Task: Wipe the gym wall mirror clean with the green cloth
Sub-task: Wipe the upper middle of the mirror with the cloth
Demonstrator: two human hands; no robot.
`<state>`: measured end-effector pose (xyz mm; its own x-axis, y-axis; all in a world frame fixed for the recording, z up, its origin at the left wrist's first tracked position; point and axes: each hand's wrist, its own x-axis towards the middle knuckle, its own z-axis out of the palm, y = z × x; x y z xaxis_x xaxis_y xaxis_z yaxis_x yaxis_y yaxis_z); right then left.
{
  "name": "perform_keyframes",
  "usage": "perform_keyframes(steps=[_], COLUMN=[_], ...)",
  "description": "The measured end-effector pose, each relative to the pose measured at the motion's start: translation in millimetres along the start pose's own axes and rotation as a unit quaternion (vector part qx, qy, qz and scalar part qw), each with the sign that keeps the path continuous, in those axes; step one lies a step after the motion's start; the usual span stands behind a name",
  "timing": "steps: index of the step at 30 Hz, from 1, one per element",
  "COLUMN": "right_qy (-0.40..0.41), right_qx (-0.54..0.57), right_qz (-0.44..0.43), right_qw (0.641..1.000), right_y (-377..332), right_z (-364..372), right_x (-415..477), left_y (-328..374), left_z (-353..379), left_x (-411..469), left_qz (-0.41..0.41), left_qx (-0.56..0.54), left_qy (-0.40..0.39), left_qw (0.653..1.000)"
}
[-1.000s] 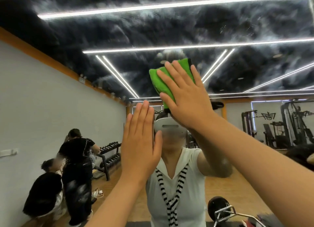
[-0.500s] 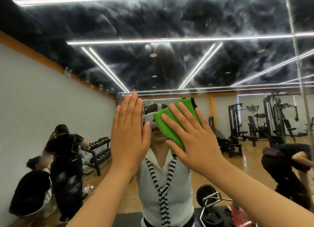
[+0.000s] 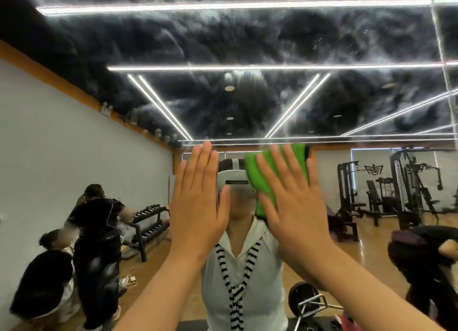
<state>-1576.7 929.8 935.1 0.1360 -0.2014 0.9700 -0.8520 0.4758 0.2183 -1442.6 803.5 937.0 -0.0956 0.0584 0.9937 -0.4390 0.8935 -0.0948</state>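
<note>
Ok, right hand (image 3: 295, 206) is flat on the green cloth (image 3: 257, 179), pressing it against the gym wall mirror (image 3: 247, 45). The grip is apart: fingers straight and spread, none curled round the fabric. The cloth sits just right of the reflected headset (image 3: 235, 182), overlapping its right edge, with green showing above and between the fingers and below the thumb. Left hand (image 3: 198, 206) is raised just left of the headset, palm toward the glass. Its grip is also apart, fingers straight and close together, holding nothing. Can't tell whether it actually touches the glass. Both forearms come up from below the headset. Glass above the headset is covered in cloudy grey smears and streaks over the dark reflected ceiling, with white light strips (image 3: 247, 5) crossing it. A vertical mirror seam (image 3: 438, 45) runs far right of the headset. Directly below the headset the reflection shows a white top (image 3: 247, 293) with a black-and-white striped tie (image 3: 235, 293). Down and left of the headset is a dumbbell rack (image 3: 148, 219), and beyond it a group of people in dark clothes (image 3: 96, 244), one crouching. Right of the headset stand black weight machines (image 3: 409, 182) on the wood floor. Below and right of it are a weight plate and metal bar (image 3: 304, 298).
</note>
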Motion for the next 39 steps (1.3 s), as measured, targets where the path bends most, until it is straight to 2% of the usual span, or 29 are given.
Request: perform_keyframes(steps=[2, 4, 8, 9, 10, 14, 16, 17, 20, 22, 25, 27, 29, 31, 33, 35, 39], right_qy=[-0.014, -0.018, -0.007, -0.003, -0.005, -0.039, -0.039, -0.034, -0.013, -0.005, -0.032, -0.047, -0.043, -0.039, -0.028, -0.015, -0.021], right_qx=[-0.014, -0.026, 0.01, 0.008, 0.0, -0.029, -0.048, -0.046, -0.007, -0.01, -0.015, -0.023, -0.028, -0.008, 0.007, 0.012, 0.014], right_qz=[-0.087, -0.114, 0.047, 0.06, 0.045, -0.102, -0.117, -0.091, 0.056, 0.088, -0.037, -0.109, -0.065, 0.061, 0.143, 0.148, 0.042], right_qw=[0.996, 0.993, 0.999, 0.998, 0.999, 0.994, 0.991, 0.994, 0.998, 0.996, 0.999, 0.993, 0.997, 0.997, 0.989, 0.989, 0.999], right_y=[7, 27, 48, 40, 29, 18, 33, 42, 44, 17, -12, 4, 32, 58, 60, 40, -9], right_z=[1, -4, -12, -10, -7, -4, -9, -12, -13, -5, 1, -4, -11, -21, -22, -17, -2], right_x=[2, 19, 16, 4, -8, -11, 15, 26, 24, 0, -23, 1, 34, 56, 57, 43, -4], left_y=[0, 0, -1, -1, -1, 1, 2, 2, 1, 1, 2, 3, 2, 2, 2, 2, 2], left_z=[1, 1, 1, 1, 1, -1, -2, -1, -1, -1, -2, -2, -2, -1, 0, 1, 0], left_x=[1, 0, 1, 1, 1, 1, 1, 1, 1, 1, 1, 1, 1, 1, 0, 0, 0], left_qz=[0.0, 0.001, -0.004, -0.004, -0.004, -0.005, -0.006, -0.006, -0.006, -0.005, -0.002, -0.003, -0.007, -0.01, -0.008, -0.006, 0.003], left_qx=[0.0, -0.001, 0.005, 0.004, 0.003, -0.001, -0.001, 0.0, -0.002, -0.005, -0.009, -0.017, -0.022, -0.025, -0.025, -0.027, -0.027], left_qy=[0.001, -0.002, -0.003, -0.004, -0.004, -0.005, -0.005, -0.004, -0.002, 0.001, 0.002, 0.001, 0.001, 0.002, 0.006, 0.011, 0.017], left_qw=[1.0, 1.0, 1.0, 1.0, 1.0, 1.0, 1.0, 1.0, 1.0, 1.0, 1.0, 1.0, 1.0, 1.0, 1.0, 1.0, 0.999])
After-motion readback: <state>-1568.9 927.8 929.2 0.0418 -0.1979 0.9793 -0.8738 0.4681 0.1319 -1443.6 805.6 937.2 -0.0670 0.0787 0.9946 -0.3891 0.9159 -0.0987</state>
